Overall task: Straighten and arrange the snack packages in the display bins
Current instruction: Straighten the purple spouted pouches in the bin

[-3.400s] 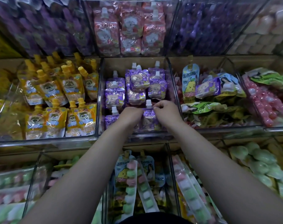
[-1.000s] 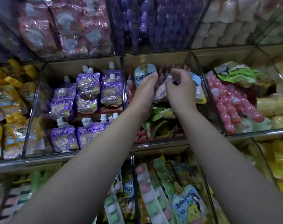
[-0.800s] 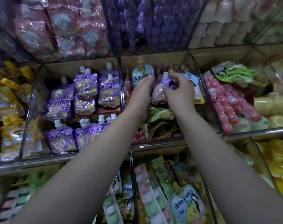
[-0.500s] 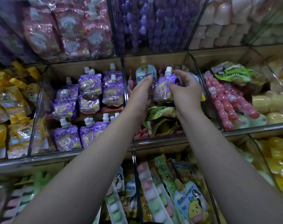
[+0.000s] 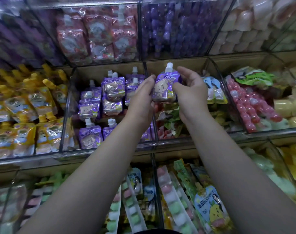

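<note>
1. Nearest you, lower row: candy strips [image 5: 132, 205] and a pear pouch [image 5: 209, 206] lie loose right under your forearms. If you lose hold, the pouch prob. lands down here in the wrong bin.
2. Mid row, both hands are busy. Your left hand [image 5: 143, 92] grasps the left edge of the purple pouch [image 5: 165, 86], and your right hand [image 5: 189, 88] pinches the right edge, thumb in front.
3. The pouch is in the air, upright w/ its white cap [image 5: 169, 67] on top. It sits roughly over the divider [image 5: 155, 132] between the purple bin [image 5: 67, 125] and the mixed bin [image 5: 189, 64].
4. My read: it's a stray that belongs w/ the purple lot to your left. The film looks slick and you only hold the edges, so a one-hand pass could let it slip or twist.
5. Watch the divider on the way across. Catch the pouch's bottom on its top edge and it could flip out of your fingers.
6. The stocked pouches [image 5: 111, 88] lean on each other. Push yours in hard and the row could topple.
7. Mixed bin: the green packs [image 5: 169, 115] lie crumpled and the blue packs [image 5: 213, 88] sit just behind your right hand. A dragging wrist could pull them further askew.
8. Farthest, the upper-row pink pouches [image 5: 100, 34] sit behind clear fronts and aren't in your path.
</note>
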`<state>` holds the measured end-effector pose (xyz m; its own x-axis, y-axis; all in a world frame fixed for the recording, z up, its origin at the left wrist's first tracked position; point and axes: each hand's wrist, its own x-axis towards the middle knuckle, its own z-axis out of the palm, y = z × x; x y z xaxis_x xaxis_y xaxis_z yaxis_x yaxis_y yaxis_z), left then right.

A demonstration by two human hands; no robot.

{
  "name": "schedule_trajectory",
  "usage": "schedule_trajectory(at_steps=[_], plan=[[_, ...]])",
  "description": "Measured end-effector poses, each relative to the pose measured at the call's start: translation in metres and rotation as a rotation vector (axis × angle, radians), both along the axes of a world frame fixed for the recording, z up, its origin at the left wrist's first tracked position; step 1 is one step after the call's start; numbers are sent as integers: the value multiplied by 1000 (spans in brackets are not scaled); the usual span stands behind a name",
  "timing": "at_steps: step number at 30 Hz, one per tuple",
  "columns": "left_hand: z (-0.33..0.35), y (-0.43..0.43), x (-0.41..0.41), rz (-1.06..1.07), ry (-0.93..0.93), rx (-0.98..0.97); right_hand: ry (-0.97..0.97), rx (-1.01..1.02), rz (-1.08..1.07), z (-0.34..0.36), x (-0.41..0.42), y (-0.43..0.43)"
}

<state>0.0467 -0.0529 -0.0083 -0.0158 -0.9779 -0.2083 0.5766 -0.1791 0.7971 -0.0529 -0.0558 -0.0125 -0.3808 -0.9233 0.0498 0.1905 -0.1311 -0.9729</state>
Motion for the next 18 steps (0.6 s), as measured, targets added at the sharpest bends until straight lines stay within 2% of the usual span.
schedule_trajectory(at_steps=[3, 12, 18], plan=[[-3, 4, 21, 32, -3, -5, -20, 24, 23, -5, 20, 2], [-16, 18, 86, 65, -217, 16, 20, 93, 157, -27, 77, 11], [-23, 26, 116, 113, -245, 10, 49, 163, 200, -45, 101, 13]])
